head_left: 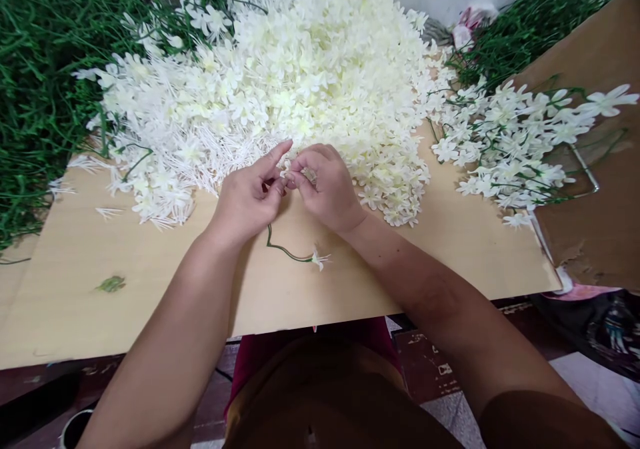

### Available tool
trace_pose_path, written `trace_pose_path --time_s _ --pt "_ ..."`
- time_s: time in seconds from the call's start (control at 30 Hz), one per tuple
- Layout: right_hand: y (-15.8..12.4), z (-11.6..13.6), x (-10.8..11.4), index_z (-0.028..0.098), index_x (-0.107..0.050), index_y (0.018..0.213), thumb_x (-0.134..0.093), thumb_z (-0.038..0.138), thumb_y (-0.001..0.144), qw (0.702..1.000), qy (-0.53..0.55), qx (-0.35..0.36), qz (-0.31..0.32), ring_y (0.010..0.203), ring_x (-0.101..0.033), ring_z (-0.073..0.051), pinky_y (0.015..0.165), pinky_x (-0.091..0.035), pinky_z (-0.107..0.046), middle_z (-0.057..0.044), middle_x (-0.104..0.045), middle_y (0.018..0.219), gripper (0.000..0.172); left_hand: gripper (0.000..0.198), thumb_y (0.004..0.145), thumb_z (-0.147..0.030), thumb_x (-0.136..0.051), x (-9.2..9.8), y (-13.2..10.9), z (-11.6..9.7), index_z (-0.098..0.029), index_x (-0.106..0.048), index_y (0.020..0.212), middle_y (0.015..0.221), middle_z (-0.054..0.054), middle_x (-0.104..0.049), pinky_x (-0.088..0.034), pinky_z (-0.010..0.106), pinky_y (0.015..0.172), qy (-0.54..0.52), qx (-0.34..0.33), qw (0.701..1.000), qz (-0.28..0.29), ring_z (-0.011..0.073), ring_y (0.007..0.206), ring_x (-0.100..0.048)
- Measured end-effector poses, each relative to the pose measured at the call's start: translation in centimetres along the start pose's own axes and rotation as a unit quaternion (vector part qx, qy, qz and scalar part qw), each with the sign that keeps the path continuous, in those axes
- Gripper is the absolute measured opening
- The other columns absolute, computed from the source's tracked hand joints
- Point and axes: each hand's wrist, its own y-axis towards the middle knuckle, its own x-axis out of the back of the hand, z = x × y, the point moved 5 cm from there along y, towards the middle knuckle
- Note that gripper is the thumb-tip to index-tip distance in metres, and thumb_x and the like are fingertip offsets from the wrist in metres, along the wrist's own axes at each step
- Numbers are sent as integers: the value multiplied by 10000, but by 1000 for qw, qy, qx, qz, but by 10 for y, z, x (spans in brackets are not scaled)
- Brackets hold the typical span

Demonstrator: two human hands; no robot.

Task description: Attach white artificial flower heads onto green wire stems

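Green stem [290,255] tipped with a white flower [319,260], trailing below the left hand [250,199], left fingertips pinched, right hand [327,186] pinching just beside them, contents too small to tell.

The back of the surface [440,269] is covered by a heap of flowers [330,69], flanked by stems [45,82] at left. At right, sprigs [520,129] are spread, partly overlapping the cardboard [595,236]; more stems [525,26] are piled behind them. Before the heap, a lone sprig [287,252] is laid, with a leaf [111,284] farther left.
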Motion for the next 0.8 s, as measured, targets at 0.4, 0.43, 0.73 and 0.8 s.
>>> trace_pose_path --time_s 0.4,0.43,0.73,0.8 --pt "4 -15 -2 176 -611 775 -813 546 709 902 397 -169 31 706 -576 -107 701 -512 -275 13 -615 731 426 46 757 -165 -696 5 8 -8 -182 -691 800 691 -9 -664 -525 239 643 -153 26 985 -78 114 649 -624" --pt "4 -14 -2 175 -613 770 -822 543 698 899 402 -172 29 697 -576 -105 700 -515 -274 18 -610 718 429 42 754 -167 -698 5 9 -8 -183 -685 791 687 -12 -659 -522 238 638 -154 22 984 -83 112 643 -618" --pt "1 -6 -4 183 -603 743 -814 571 691 909 376 -178 -8 692 -589 -102 692 -535 -267 24 -615 704 445 54 774 -136 -690 3 10 -1 -182 -663 764 665 -17 -626 -458 221 584 -163 33 983 -80 103 615 -569" --pt "1 -4 -4 186 -598 748 -800 591 698 916 360 -174 -21 693 -592 -103 680 -536 -265 21 -617 714 455 87 793 -111 -674 2 11 1 -181 -651 748 642 -23 -602 -434 216 563 -162 51 982 -80 95 589 -542"
